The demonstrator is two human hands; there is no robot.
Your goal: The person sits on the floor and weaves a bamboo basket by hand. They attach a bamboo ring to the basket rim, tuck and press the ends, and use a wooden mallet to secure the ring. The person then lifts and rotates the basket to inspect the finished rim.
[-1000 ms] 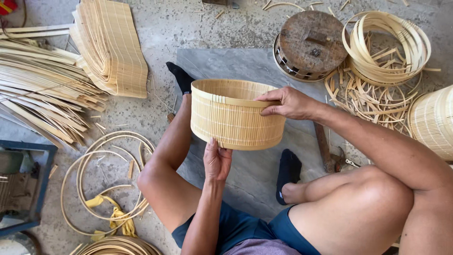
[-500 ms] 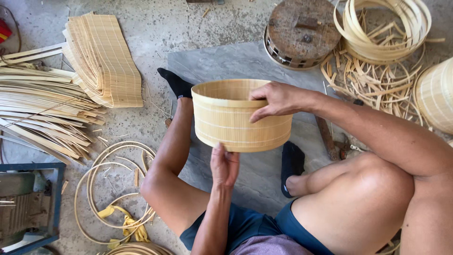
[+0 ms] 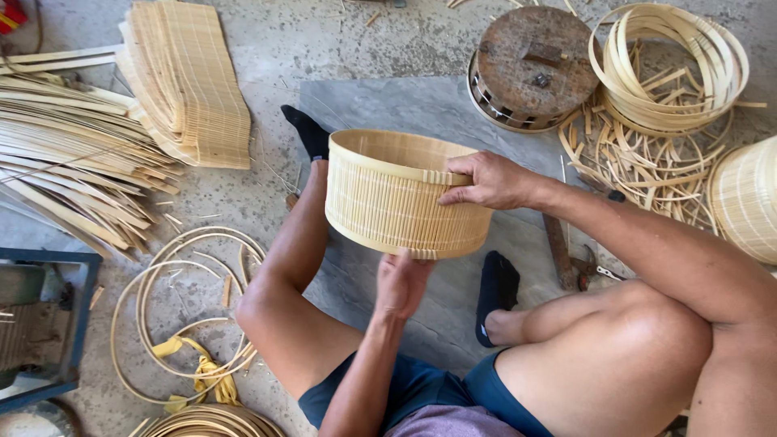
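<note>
I hold a round woven bamboo basket wall point(image 3: 396, 198) above my lap, its open side facing up and away. My right hand point(image 3: 490, 180) grips its upper right rim, thumb on the outside and fingers curled over the edge. My left hand point(image 3: 401, 283) presses up against the lower rim from below, palm on the bottom band. My bare legs with dark socks rest on a grey mat point(image 3: 388, 101) underneath.
Stacked woven bamboo sheets point(image 3: 190, 77) and long flat strips point(image 3: 65, 158) lie at left. Thin hoops point(image 3: 182, 311) with yellow cord lie on the concrete. A rusty round form point(image 3: 534, 61), coiled bamboo bands point(image 3: 668, 61), another basket wall point(image 3: 749, 206) and pliers point(image 3: 579, 267) sit at right.
The view has shifted slightly and the basket sits a little lower and nearer. Both hands keep their hold on the rims, the left hand sliding a bit along the bottom edge.
</note>
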